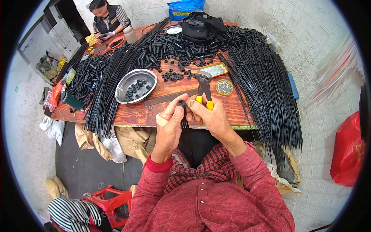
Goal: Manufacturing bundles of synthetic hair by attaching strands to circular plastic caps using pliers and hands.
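My left hand (170, 123) is closed around a small black round part with a hole in its top (181, 103), held upright at the table's near edge. Thin black strands hang below that part, between my two hands. Tape or a bandage wraps one finger of this hand. My right hand (214, 118) grips end-cutting pincers (204, 79) with yellow handles, their dark jaws pointing up and away from me. The thumb and fingertips of the same hand reach over to the black part. Whether they press on it is hard to see.
A steel bowl (119, 91) of black rings stands left, with a flat metal strip (158, 99) beside it. Right are a tin of small metal pieces (224, 87) and a yellow tray (215, 69). Long black rods (266, 89) overhang the table edge. Another person (110, 19) sits far left.
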`<state>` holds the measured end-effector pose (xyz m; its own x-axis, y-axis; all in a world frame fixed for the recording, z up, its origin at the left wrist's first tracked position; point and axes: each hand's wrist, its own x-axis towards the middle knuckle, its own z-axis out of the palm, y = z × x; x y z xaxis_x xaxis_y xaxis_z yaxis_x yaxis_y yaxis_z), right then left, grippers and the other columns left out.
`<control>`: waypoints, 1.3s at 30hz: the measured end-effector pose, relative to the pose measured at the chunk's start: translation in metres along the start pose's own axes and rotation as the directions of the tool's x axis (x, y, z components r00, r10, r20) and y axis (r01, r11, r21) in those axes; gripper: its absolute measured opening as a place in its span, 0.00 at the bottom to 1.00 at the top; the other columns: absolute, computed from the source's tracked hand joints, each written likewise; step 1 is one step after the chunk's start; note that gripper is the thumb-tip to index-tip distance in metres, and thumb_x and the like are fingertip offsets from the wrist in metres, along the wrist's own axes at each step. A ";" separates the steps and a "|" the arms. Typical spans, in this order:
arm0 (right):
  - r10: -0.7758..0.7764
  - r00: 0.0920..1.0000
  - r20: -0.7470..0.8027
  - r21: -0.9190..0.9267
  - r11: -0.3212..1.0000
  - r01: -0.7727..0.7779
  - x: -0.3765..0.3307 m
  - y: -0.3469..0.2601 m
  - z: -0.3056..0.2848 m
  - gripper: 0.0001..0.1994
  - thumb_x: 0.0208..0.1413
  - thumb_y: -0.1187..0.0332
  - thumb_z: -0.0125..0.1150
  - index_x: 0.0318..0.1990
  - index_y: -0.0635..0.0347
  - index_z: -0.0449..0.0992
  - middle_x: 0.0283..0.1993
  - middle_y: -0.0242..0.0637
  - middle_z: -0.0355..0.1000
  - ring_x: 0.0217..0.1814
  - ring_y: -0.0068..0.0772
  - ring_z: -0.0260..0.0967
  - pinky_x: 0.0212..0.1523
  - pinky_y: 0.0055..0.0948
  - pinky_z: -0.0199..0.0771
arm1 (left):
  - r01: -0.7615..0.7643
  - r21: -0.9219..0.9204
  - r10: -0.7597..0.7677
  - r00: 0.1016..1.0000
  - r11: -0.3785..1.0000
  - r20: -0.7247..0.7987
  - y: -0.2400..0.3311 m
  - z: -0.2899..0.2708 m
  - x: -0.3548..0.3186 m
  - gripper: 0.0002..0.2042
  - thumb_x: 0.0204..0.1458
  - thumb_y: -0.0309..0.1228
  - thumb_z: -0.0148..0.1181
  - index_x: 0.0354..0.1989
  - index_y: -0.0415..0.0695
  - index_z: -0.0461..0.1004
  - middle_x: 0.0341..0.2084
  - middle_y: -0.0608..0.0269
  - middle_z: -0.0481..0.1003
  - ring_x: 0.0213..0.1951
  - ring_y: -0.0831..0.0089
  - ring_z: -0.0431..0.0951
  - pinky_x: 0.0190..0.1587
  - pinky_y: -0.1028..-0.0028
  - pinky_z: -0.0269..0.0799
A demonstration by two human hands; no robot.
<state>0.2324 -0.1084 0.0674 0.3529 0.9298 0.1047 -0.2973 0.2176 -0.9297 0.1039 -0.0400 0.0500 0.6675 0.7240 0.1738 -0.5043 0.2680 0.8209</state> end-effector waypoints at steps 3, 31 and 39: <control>-0.004 1.000 0.008 0.017 1.000 0.004 0.002 0.004 -0.002 0.08 0.61 0.68 0.59 0.40 0.66 0.75 0.26 0.30 0.70 0.26 0.19 0.67 0.26 0.18 0.65 | 0.004 -0.014 -0.004 1.000 1.000 0.000 0.001 0.001 -0.001 0.22 0.63 0.36 0.55 0.59 0.33 0.67 0.34 0.64 0.74 0.35 0.78 0.72 0.43 0.76 0.69; -0.149 0.987 -0.059 -0.206 0.969 0.133 -0.002 0.004 0.001 0.07 0.61 0.69 0.60 0.40 0.65 0.75 0.28 0.27 0.72 0.26 0.15 0.70 0.25 0.18 0.69 | 0.013 0.048 -0.013 1.000 0.999 0.002 0.002 0.006 0.000 0.21 0.63 0.35 0.55 0.59 0.34 0.67 0.31 0.68 0.72 0.35 0.79 0.73 0.43 0.77 0.70; -0.025 0.998 0.050 -0.085 0.996 0.029 0.004 -0.001 -0.001 0.07 0.62 0.70 0.59 0.41 0.65 0.73 0.29 0.31 0.72 0.25 0.19 0.71 0.27 0.19 0.71 | -0.031 0.034 0.032 0.999 0.999 -0.027 -0.004 0.000 -0.001 0.21 0.65 0.39 0.51 0.59 0.35 0.67 0.30 0.69 0.70 0.29 0.82 0.67 0.33 0.81 0.63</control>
<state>0.2349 -0.1055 0.0681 0.3155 0.9377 0.1451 -0.2101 0.2182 -0.9530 0.1055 -0.0421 0.0462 0.6360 0.7493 0.1846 -0.5056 0.2239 0.8332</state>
